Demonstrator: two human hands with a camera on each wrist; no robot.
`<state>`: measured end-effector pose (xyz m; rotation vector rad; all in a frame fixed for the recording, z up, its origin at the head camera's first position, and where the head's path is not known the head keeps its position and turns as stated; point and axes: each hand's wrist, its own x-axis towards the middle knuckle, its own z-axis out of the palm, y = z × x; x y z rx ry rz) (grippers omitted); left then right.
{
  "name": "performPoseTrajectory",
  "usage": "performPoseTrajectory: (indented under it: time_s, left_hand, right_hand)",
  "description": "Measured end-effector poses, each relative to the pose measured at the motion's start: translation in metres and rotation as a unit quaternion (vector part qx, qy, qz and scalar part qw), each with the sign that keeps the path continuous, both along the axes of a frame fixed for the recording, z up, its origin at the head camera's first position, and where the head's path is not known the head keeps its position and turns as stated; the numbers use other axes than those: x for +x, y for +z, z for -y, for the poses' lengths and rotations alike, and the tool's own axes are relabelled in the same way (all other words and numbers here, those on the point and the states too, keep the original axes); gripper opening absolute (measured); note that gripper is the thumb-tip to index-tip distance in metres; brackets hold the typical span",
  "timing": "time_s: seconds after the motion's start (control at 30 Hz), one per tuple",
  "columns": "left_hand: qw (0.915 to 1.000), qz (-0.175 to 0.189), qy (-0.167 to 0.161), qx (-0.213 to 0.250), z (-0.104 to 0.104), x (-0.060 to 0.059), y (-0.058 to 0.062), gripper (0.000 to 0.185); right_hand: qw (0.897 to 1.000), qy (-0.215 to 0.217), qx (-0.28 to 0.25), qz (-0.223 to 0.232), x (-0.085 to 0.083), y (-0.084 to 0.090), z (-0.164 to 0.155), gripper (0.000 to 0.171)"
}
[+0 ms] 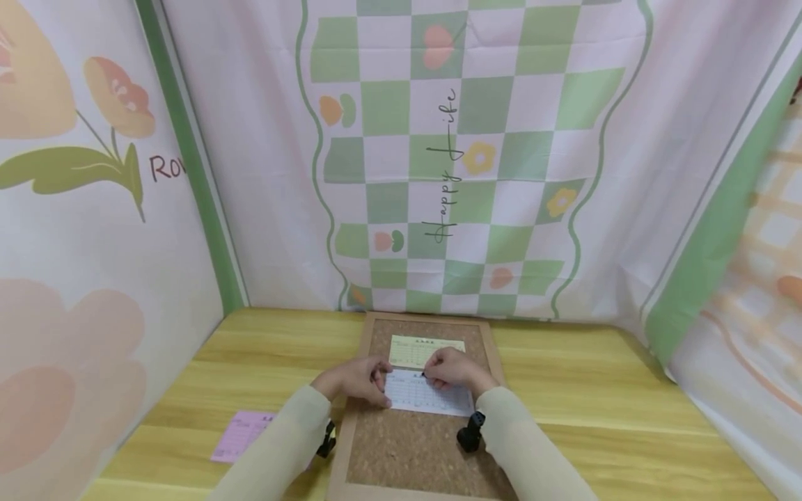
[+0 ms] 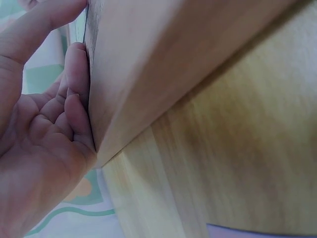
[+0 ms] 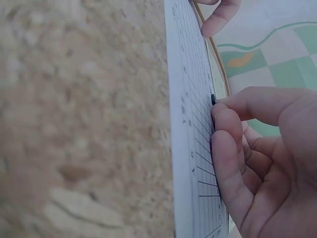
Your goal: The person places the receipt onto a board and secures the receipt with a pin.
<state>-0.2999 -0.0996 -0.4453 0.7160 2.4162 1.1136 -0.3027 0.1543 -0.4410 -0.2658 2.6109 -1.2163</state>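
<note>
A white printed form slip (image 1: 426, 396) lies across the middle of a wood-framed corkboard (image 1: 407, 452). My left hand (image 1: 363, 379) rests at the slip's left edge, thumb at the lower corner and index finger near the upper one; in the left wrist view its other fingers bend loosely over the board's frame (image 2: 133, 74). My right hand (image 1: 451, 369) pinches a small black pin (image 3: 213, 99) between thumb and index finger, at the slip's top edge. Just above, a yellow form slip (image 1: 407, 351) lies on the cork, partly covered by the right hand.
To the left of the board, a pink form slip (image 1: 241, 435) lies on the wood-grain table (image 1: 595, 396), partly hidden by the left sleeve. Black wrist devices (image 1: 471, 433) hang under both wrists. A patterned curtain (image 1: 438, 139) closes off the table's far side.
</note>
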Motion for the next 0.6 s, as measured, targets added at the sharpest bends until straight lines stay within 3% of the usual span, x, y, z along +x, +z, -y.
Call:
performPoseTrajectory:
  time_s: [0.6]
  left_hand:
    - [1.0000, -0.003, 0.004, -0.003, -0.0007, 0.0070, 0.0049, 0.062]
  right_hand:
    - [1.000, 0.022, -0.013, -0.003, 0.0037, 0.0001, -0.0039, 0.013]
